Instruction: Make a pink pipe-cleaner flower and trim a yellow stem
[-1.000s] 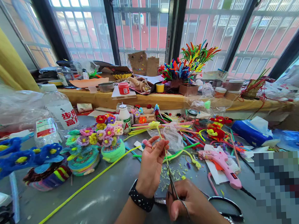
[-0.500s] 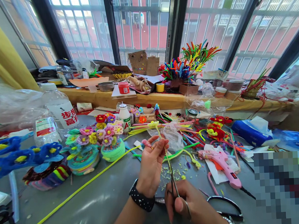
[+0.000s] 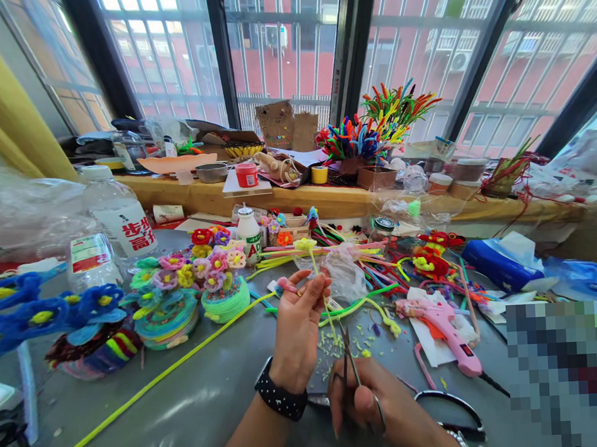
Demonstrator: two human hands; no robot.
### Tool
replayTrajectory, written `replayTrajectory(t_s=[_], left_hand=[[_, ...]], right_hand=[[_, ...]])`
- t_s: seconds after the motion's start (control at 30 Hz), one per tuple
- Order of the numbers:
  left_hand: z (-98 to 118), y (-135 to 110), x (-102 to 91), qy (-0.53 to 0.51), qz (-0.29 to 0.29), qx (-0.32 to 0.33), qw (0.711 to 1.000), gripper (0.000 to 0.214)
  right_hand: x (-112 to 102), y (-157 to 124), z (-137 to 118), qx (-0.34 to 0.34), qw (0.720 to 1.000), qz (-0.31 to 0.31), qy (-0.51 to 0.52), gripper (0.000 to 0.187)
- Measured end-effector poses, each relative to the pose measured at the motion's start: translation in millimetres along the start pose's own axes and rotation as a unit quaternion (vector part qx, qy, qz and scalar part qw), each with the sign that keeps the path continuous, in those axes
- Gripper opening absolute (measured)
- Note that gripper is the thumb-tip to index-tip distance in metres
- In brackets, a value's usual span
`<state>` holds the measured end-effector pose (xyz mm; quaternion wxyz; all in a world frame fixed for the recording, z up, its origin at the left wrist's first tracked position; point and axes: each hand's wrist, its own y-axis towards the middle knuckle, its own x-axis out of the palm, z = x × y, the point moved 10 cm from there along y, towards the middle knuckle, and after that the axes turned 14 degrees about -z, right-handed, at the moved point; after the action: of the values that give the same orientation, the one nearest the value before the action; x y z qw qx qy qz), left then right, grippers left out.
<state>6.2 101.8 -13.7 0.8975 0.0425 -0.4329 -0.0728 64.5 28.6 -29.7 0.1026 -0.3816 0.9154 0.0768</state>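
Scissors [image 3: 347, 346] and a yellow stem [image 3: 305, 245] meet at the centre of the head view, above the grey counter [image 3: 188, 416]. The left hand [image 3: 298, 320] is raised palm-inward, its grip nearly closed: thumb and forefinger pinch the stem partway along. The tufted head projects above the fingertips and the thinner lower length hangs below them, a hold judged to steady the stem while leaving that lower part within reach of the blades. A small pink piece [image 3: 286, 286] lies against the other fingers of this hand; whether it is held cannot be told.

The right hand [image 3: 370, 394] is curled around the handles of the scissors, its grip closed on the loops, with the blades pointing up and slightly parted. Their tips lie close to the lower stem; contact is not clear. Such an upward angle probably keeps the wrist low and the stem in sight.

Pale clippings [image 3: 328, 347] are scattered behind the blades, where loose fibre would naturally drop. A long yellow pipe cleaner [image 3: 169, 376] lies slantwise at left. The pink glue gun [image 3: 457, 342] lies at right, partly over white paper, presumably to protect the surface. Finished-looking flowers in a mint-green pot [image 3: 226, 302] stand beyond the left hand, apparently set aside from the working area.
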Motion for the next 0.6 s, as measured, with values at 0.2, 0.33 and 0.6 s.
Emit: replayTrajectory(t_s=[0.2, 0.33, 0.6], left_hand=[[5.0, -0.2, 5.6, 0.044, -0.019, 0.010, 0.999, 0.031], [3.9, -1.4, 6.9, 0.051, -0.022, 0.002, 0.998, 0.031], [-0.5, 0.2, 7.8, 0.043, -0.022, -0.007, 0.999, 0.032]], right_hand=[[-0.4, -2.7, -0.5, 0.015, 0.997, -0.028, -0.076, 0.079], [4.3, -2.3, 0.6, 0.018, 0.994, -0.043, -0.100, 0.078], [8.2, -0.6, -0.7, 0.010, 0.993, -0.052, -0.106, 0.079]])
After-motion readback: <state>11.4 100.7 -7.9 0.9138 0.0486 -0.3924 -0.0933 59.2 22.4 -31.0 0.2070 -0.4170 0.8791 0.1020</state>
